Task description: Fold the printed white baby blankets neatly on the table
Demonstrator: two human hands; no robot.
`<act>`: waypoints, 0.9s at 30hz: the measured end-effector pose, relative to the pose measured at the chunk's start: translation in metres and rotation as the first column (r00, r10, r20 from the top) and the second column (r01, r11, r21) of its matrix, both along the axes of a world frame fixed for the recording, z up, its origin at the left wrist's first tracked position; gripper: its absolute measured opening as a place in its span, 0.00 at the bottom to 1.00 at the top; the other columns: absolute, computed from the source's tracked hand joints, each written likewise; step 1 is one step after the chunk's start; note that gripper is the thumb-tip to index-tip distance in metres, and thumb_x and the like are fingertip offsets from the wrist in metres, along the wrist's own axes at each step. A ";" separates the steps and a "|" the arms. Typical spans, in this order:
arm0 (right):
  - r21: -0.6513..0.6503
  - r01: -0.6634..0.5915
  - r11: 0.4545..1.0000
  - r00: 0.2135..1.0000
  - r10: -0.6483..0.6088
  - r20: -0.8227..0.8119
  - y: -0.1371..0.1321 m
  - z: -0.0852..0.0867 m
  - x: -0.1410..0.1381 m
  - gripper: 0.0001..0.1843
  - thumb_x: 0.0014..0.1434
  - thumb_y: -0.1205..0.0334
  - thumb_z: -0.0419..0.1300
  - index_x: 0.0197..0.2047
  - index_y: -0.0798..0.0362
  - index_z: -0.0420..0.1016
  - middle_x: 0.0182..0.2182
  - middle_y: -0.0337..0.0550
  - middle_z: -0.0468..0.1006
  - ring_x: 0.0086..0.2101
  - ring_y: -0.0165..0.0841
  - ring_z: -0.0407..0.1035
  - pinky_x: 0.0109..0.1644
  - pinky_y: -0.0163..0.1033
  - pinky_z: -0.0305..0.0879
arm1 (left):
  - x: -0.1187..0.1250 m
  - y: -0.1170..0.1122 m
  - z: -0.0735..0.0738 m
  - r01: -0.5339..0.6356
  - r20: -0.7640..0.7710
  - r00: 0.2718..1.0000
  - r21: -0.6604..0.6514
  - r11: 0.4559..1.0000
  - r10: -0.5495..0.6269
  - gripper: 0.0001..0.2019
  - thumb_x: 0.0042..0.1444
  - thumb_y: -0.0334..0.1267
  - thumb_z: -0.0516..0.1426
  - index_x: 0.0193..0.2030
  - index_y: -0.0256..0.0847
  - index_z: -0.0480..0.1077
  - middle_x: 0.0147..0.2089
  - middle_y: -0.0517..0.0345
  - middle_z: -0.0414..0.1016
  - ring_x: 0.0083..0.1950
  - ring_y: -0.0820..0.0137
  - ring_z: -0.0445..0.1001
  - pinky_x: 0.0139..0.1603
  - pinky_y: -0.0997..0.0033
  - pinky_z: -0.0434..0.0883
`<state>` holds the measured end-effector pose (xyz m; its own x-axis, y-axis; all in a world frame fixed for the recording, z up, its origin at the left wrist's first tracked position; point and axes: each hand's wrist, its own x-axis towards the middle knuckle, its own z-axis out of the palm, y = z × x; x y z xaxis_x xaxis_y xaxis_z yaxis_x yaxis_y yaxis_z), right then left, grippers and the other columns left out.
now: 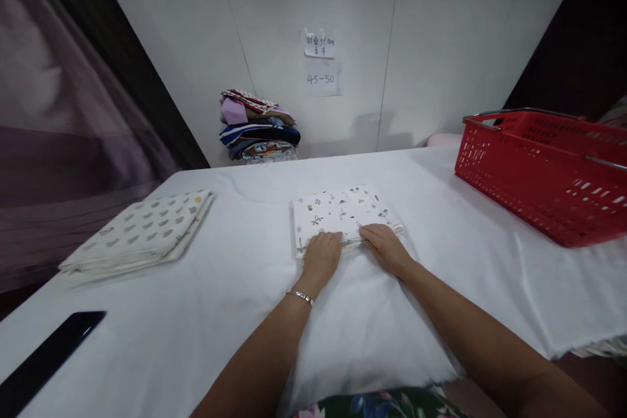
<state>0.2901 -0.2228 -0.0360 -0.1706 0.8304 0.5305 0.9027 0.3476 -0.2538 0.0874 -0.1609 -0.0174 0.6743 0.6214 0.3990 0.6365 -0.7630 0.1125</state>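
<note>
A folded white cloth [343, 206] printed with small starfish and plant-like shapes lies flat on the table, straight ahead of me. At its near edge, left of the middle, my left hand [323, 256] has its fingers closed on the layers. My right hand [386, 248] grips the same edge a little further right, its fingers pointing left. Both thumbs are partly hidden. Between the hands, several stacked layers show along the fold. A silvery bracelet [300, 296] circles my left wrist.
Another folded cloth with grey prints [147, 225] lies at the left, behind a black flat device [51, 359]. A red basket [539, 170] stands at the right. Stacked fabrics [259, 127] are by the back wall, near paper signs [321, 78]. White fabric covers the table [235, 300].
</note>
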 end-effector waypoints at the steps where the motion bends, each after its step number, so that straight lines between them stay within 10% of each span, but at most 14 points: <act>1: 0.002 0.003 1.000 1.000 -0.003 -0.005 0.000 0.000 0.000 0.18 0.65 0.62 0.45 0.54 0.52 0.69 0.49 0.49 0.73 0.49 0.38 0.65 0.54 0.49 0.60 | 0.000 -0.001 0.000 0.003 0.005 1.000 -0.001 1.000 -0.003 0.13 0.61 0.34 0.48 0.51 0.42 0.64 0.44 0.54 0.72 0.47 0.62 0.66 0.47 0.61 0.62; 27: 0.102 -0.100 0.990 0.995 0.102 -0.021 -0.002 0.007 -0.025 0.18 0.63 0.68 0.48 0.55 0.52 0.66 0.50 0.49 0.72 0.50 0.38 0.64 0.53 0.49 0.61 | -0.002 -0.009 -0.005 0.021 0.016 1.000 0.080 0.997 -0.022 0.09 0.60 0.31 0.50 0.44 0.43 0.69 0.40 0.56 0.71 0.42 0.66 0.66 0.43 0.64 0.62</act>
